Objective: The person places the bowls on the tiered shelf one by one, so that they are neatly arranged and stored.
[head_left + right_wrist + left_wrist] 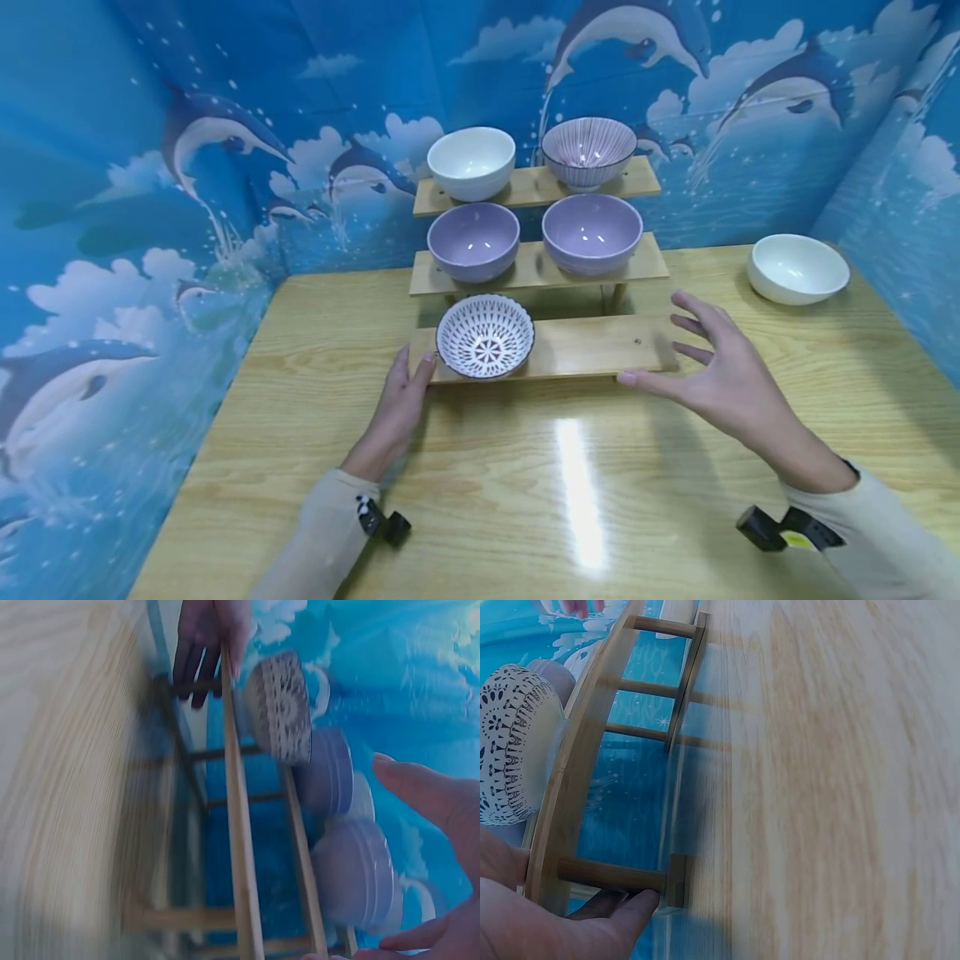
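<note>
A three-step wooden display rack [592, 346] stands on the table. My left hand [393, 408] grips the left end of its lowest step; in the left wrist view the fingers [634, 915] reach in by the round leg bar, the thumb above. Beside that thumb sits a white bowl with a dark pattern [486, 337]. At the right end my right hand [723, 383] is spread wide, holding nothing, its thumb tip close to the front edge. Two purple bowls [474, 242] stand on the middle step. The top step bears a white bowl [472, 164] and a striped bowl [589, 154].
Another white bowl [798, 269] rests on the wooden table [300, 392] at the back right, beyond my right hand. A blue dolphin-print backdrop [360, 75] rises behind the rack and along both sides.
</note>
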Available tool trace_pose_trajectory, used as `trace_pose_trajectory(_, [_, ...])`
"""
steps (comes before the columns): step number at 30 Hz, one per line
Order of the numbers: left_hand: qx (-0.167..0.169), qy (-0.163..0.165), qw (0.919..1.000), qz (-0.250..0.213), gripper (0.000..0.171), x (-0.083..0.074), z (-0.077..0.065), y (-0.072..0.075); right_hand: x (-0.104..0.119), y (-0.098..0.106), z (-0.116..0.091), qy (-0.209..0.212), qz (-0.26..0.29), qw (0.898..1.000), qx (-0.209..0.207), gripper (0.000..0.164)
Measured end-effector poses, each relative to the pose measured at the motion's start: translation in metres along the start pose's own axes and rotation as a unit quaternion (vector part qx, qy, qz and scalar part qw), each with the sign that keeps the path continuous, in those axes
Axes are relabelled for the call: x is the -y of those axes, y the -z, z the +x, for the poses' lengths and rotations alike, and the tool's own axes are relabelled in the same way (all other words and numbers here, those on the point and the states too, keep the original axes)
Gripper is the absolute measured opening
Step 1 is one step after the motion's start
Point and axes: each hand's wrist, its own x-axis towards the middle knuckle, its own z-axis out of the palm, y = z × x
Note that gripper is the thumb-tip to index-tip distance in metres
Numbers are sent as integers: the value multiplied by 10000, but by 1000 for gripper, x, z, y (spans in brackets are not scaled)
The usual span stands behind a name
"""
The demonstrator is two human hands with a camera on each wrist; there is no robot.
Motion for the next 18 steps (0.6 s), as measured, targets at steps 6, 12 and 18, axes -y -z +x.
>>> trace_pose_trajectory(6, [-17,41,10000,47,74,1,0,1,-19,17,3,-211,-247,9989,-347,115])
trace_pose_trajectory(12, [-15,134,9999,81,76,1,1,1,-38,32,9,-584,-240,9965,-552,117])
trace_pose_trajectory(18, [-103,270,9994,197,79,1,1,1,-59,46,19,-867,-333,9925,-800,117])
